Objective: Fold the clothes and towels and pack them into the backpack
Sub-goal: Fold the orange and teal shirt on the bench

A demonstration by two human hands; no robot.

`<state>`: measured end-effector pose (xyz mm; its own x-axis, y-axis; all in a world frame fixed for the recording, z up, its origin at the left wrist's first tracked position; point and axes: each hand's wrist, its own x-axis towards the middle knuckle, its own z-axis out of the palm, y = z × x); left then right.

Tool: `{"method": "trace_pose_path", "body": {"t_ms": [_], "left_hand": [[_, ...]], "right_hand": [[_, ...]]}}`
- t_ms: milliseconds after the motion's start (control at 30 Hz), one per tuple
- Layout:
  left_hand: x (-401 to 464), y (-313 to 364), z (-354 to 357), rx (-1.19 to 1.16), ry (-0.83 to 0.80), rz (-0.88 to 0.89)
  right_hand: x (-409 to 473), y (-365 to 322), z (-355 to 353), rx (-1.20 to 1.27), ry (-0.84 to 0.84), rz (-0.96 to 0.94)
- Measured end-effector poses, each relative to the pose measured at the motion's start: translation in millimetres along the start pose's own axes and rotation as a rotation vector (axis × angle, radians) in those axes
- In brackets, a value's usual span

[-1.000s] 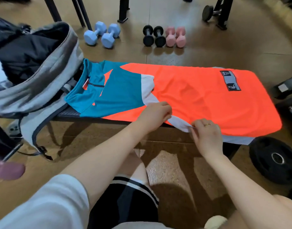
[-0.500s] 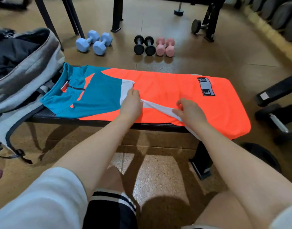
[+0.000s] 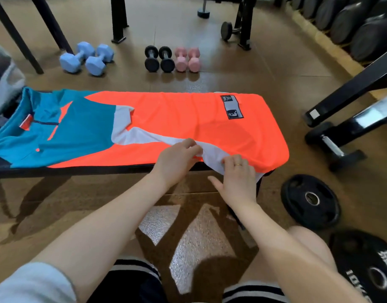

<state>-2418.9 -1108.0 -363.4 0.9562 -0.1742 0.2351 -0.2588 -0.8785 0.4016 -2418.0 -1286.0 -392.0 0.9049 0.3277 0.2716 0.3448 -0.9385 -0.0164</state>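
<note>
The head view looks down at a brown gym floor [image 3: 242, 68], and across it stands a long black bench [image 3: 78, 169]. On the bench lies an orange and teal sports shirt [image 3: 188, 119], spread flat along almost the whole length, with the teal collar part at the left end and a dark label [image 3: 231, 107] near the right end. A white sleeve [image 3: 142, 136] of this shirt lies across the orange front and runs down to the near edge of the bench. At the far left edge only a grey part of the backpack [image 3: 4, 84] is visible, touching the collar end of the shirt.

To the right of the bench a black weight plate [image 3: 310, 201] lies flat on the floor, and a second plate [image 3: 367, 267] is in the lower right corner. A rack of dark dumbbells [image 3: 352, 22] is at the top right. Behind the bench stand two light blue dumbbells [image 3: 87, 59], two small black dumbbells [image 3: 159, 59] and two pink dumbbells [image 3: 187, 59], all in a row.

The left hand [image 3: 177, 158] has its fingers curled and pinches the white sleeve near the front edge of the bench. The right hand [image 3: 238, 178], with a ring on one finger, grips the end of the same sleeve just beside the left hand; its thumb points away to the left.
</note>
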Motion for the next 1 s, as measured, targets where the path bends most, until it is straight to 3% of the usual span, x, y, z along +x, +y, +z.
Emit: {"method": "trace_pose_path", "body": {"t_ms": [200,367,600,800,1000], "left_hand": [[14,4,0,0.011,-0.073,-0.062],[18,7,-11,-0.047,0.019,-0.041],[38,34,-25,-0.052,0.068,-0.073],[59,37,-20,0.07,0.023,-0.222],[76,37,-5,0.102,0.106,-0.33]], "right_hand": [[14,3,8,-0.09,0.123,0.15],[5,41,-11,-0.051,0.164,0.182],[14,117,-40,0.42,0.075,0.414],[57,163,-67,0.895,-0.183,0.312],[98,188,-44,0.81,-0.251,0.359]]}}
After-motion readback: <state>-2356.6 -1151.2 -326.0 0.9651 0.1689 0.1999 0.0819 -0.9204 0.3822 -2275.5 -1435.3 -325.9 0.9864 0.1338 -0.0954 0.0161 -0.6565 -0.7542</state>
